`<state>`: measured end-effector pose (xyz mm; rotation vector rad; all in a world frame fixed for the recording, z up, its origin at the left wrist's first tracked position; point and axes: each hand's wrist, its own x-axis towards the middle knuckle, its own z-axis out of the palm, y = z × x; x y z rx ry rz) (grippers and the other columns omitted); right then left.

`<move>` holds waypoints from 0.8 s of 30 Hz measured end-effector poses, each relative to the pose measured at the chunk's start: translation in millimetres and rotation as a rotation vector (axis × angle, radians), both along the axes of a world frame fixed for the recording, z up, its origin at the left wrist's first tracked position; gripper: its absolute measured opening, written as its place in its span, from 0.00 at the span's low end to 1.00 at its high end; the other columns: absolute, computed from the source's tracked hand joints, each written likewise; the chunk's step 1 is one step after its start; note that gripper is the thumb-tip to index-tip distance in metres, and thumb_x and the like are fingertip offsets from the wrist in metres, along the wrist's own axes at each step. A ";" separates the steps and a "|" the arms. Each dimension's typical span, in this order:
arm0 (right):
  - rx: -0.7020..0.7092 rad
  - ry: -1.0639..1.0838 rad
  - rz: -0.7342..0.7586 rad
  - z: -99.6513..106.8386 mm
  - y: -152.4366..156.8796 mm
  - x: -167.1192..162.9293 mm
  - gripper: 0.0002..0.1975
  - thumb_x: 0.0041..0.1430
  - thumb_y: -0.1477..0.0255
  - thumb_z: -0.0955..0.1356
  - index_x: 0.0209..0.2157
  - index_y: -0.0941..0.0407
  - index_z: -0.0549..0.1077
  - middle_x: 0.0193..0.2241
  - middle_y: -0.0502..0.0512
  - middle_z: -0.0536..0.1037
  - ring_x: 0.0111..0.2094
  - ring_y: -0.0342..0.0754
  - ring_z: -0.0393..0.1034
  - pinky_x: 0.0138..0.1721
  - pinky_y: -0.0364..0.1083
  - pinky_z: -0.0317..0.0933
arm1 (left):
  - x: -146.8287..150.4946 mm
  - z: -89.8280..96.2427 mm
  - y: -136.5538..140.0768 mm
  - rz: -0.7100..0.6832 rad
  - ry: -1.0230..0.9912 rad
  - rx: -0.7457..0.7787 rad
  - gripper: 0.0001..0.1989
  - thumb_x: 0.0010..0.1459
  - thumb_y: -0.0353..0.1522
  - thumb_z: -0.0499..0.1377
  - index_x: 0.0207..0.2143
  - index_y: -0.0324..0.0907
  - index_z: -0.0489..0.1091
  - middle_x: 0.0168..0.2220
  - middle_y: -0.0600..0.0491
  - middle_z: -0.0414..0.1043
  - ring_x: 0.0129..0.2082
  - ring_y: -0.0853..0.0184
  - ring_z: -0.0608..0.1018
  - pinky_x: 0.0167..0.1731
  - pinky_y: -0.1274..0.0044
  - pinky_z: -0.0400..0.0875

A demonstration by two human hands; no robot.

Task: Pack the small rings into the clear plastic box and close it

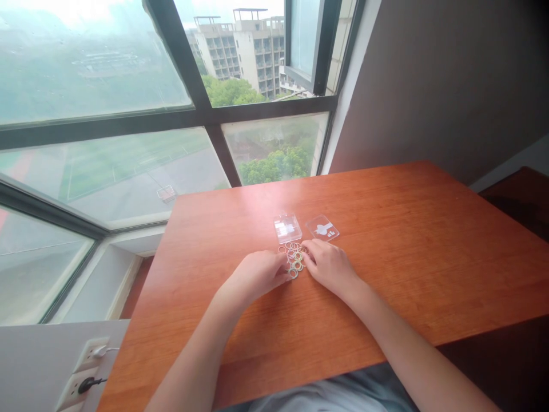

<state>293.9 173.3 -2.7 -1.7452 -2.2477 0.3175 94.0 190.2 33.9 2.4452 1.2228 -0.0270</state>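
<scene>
A loose heap of small pastel rings, which look like hair ties, lies on the reddish-brown wooden table. My left hand is at the heap's left side, its fingers bent and its thumb apart from them, the fingertips touching or very near the rings. From the right, my right hand reaches the heap's edge with thumb and forefinger spread. No ring is visibly lifted by either hand. Just behind the heap stands a clear plastic box. To its right a clear flat lid with white print lies on the table.
The wooden table extends far to the right. Dark-framed windows stand beyond its back and left edges, and a grey wall rises at the right. Wall sockets with plugged-in cords are at the lower left.
</scene>
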 end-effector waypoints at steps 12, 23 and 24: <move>-0.048 0.246 0.176 1.1 1.1 8.6 0.06 0.61 0.72 0.65 0.39 0.55 0.73 0.33 0.51 0.76 0.32 0.44 0.69 0.35 0.42 0.58 | -18.2 3.5 11.2 0.138 -0.087 0.067 0.03 0.57 0.30 0.55 0.33 0.44 0.67 0.29 0.56 0.74 0.24 0.69 0.71 0.23 0.79 0.55; -0.003 0.184 0.226 0.9 0.1 5.6 0.06 0.63 0.70 0.65 0.37 0.54 0.74 0.32 0.50 0.77 0.32 0.44 0.68 0.32 0.42 0.54 | 2.6 -9.6 8.7 0.045 -0.156 0.082 0.05 0.60 0.31 0.53 0.33 0.43 0.69 0.28 0.54 0.73 0.24 0.69 0.71 0.24 0.79 0.57; -0.001 0.188 0.225 -0.5 0.6 5.7 0.06 0.63 0.70 0.65 0.37 0.54 0.74 0.33 0.50 0.77 0.33 0.44 0.68 0.33 0.42 0.55 | 2.3 -10.6 9.3 0.039 -0.164 0.080 0.06 0.60 0.32 0.53 0.33 0.43 0.69 0.28 0.54 0.73 0.24 0.69 0.71 0.24 0.80 0.58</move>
